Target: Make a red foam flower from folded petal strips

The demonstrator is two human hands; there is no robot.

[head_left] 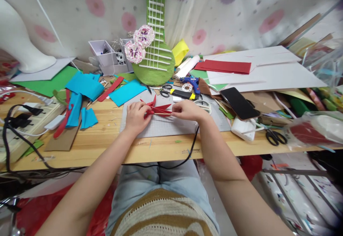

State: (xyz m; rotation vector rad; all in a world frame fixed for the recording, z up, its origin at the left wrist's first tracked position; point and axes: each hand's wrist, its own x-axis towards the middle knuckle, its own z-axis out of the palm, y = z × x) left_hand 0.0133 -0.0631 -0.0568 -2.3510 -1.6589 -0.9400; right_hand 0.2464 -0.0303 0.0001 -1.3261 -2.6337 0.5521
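Head view: pinched shut at both ends, a red paper spray (158, 109), lying crosswise just over the grey cutting mat (166, 127), tips aimed right and away. Gripped at its base by the left hand (136, 116), at its tips by the right hand (187, 110). Crowded behind by white scissors (203, 104) and a craft knife (184, 94); open mat toward the table edge (160, 150).
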